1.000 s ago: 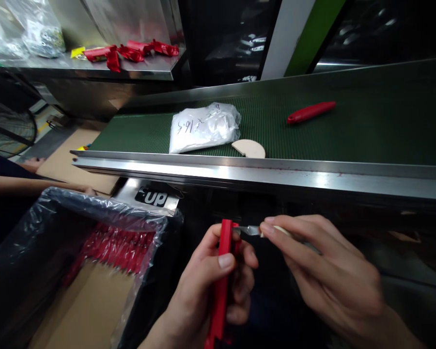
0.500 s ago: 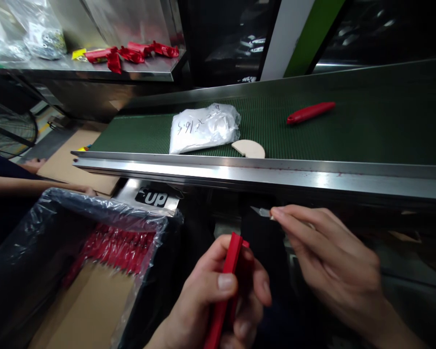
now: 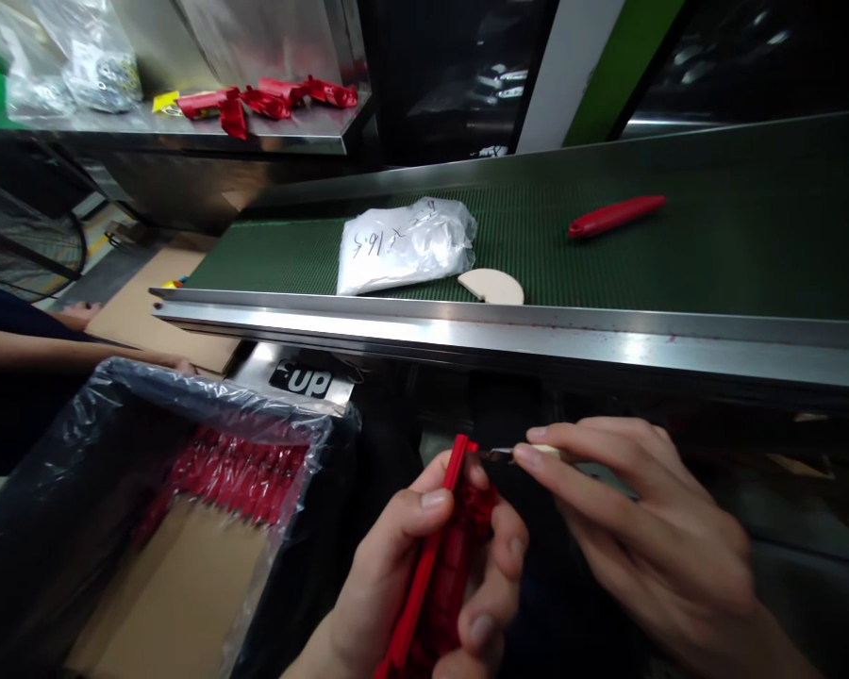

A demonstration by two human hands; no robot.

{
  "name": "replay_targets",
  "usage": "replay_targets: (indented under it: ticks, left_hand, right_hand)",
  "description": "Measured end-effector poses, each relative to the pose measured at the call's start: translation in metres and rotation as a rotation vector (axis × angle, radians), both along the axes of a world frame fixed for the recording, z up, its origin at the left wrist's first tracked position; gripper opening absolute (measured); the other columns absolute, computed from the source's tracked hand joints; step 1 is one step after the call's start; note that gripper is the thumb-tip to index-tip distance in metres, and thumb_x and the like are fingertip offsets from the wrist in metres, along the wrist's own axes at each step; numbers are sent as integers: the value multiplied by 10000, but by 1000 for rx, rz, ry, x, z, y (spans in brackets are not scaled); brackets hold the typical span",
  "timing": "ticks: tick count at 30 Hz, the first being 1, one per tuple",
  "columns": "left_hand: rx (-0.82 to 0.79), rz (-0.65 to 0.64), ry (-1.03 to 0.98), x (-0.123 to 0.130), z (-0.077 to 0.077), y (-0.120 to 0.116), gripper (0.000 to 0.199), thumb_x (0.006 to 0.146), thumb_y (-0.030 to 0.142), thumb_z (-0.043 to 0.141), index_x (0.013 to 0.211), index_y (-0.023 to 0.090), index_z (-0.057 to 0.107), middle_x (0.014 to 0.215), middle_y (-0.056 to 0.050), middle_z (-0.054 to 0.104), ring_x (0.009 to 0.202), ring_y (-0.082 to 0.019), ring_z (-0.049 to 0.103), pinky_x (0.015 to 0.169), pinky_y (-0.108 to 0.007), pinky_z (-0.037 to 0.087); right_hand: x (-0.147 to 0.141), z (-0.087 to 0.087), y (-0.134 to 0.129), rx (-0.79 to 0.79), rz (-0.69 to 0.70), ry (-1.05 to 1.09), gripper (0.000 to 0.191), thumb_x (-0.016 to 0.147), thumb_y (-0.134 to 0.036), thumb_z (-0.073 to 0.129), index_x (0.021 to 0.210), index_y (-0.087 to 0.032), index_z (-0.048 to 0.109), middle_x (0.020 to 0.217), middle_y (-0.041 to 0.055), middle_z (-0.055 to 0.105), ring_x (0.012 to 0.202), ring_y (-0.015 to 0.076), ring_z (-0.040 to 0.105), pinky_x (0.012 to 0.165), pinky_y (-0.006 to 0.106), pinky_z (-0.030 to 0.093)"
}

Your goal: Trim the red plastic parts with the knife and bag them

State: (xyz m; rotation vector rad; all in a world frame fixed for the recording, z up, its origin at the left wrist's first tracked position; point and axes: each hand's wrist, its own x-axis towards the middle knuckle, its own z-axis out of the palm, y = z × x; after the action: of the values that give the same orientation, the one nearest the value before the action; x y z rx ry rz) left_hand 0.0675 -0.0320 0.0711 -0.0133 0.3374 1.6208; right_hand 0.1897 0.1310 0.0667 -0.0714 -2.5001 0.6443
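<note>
My left hand [image 3: 424, 566] is closed around a long red plastic part [image 3: 439, 566], whose upper end points away from me. Between the thumb and fingers of my right hand [image 3: 651, 528] is a small craft knife [image 3: 538, 451] with a pale handle. Its blade reaches to the top end of the red part; whether it touches there I cannot tell. The fingers of my left hand hide much of the part's lower side.
Ahead runs a green conveyor belt [image 3: 283, 253] with a metal edge. On it lie a white plastic bag [image 3: 407, 247], a pale cut disc [image 3: 493, 286] and a red handle-shaped piece [image 3: 615, 217]. A plastic-lined bin [image 3: 212, 391] with wrapped red parts stands left, near another person's arm [image 3: 63, 351].
My right hand has brought the knife down and left to the red part's top end. The red part has turned slightly in my left hand, showing more of its inner side.
</note>
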Motion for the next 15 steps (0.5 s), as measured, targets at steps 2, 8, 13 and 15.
replay_targets:
  ticks: [2, 8, 13, 15]
  left_hand:
    - [3, -20, -8, 1, 1, 1, 381, 967, 442, 392, 975, 141, 625, 610, -30, 536, 331, -70, 413, 253, -117, 324]
    - [7, 6, 3, 3, 0, 2, 339, 978, 428, 407, 1005, 161, 614, 654, -29, 545, 337, -51, 403, 272, -107, 339]
    - [-53, 92, -11, 6, 2, 1, 230, 956, 404, 486, 1049, 207, 560, 848, -75, 626, 458, -77, 534, 338, -100, 382]
    - [-96, 73, -76, 7, -2, 0, 244, 941, 419, 511, 1019, 191, 555, 854, -67, 621, 461, -85, 541, 332, -121, 401]
  right_hand:
    - [0, 0, 0, 7, 2, -10, 547, 837, 75, 545, 1291, -222, 611, 1205, 95, 619, 1083, 256, 558, 871, 454, 428]
    - [1, -1, 0, 11, -16, -15, 556, 840, 52, 535, 1296, -258, 611, 1206, 79, 631, 1071, 254, 576, 895, 451, 420]
    - [2, -3, 2, 32, -58, 18, 492, 864, -29, 541, 1265, -297, 634, 1163, 64, 657, 1057, 249, 579, 900, 440, 418]
    - [6, -5, 4, -9, -89, 7, 425, 874, -128, 585, 1249, -317, 643, 1131, 55, 669, 1036, 247, 595, 881, 423, 446]
